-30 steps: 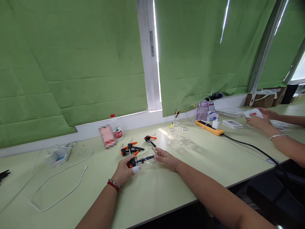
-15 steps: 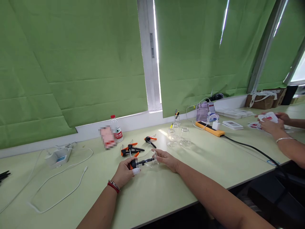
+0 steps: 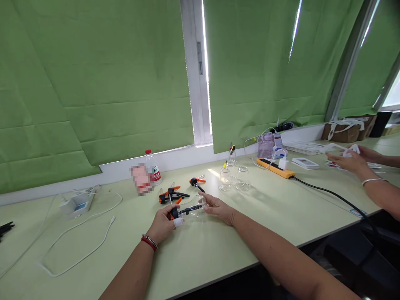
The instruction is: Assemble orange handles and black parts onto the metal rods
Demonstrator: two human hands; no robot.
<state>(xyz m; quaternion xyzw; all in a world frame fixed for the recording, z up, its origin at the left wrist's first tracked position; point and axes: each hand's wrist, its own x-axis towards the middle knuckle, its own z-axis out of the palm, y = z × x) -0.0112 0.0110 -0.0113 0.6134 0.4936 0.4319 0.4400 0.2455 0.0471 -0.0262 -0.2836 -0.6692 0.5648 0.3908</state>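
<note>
My left hand [image 3: 162,224], with white tape round one finger, is closed on a black and orange clamp [image 3: 188,210] at its head. The dark bar of the clamp points right, lying along a clear glass [image 3: 197,201] that rests on its side; I cannot tell whether the bar is inside it or in front. My right hand [image 3: 217,208] is closed round the other end of the glass. Just beyond them, several more clamps [image 3: 171,196] lie in a cluster, with another clamp [image 3: 197,182] to their right.
Several upright clear glasses [image 3: 242,175] stand beyond my right hand, one holding pens. A water bottle [image 3: 156,168] is at the wall. An orange power strip [image 3: 275,168] trails a black cable. White cables [image 3: 75,227] lie left. At right, another person's hands [image 3: 356,160] hold white cards.
My hands, the clamp and the glass stay almost in place. At the right, the other person's hands have shifted slightly left and turned the white card they hold.
</note>
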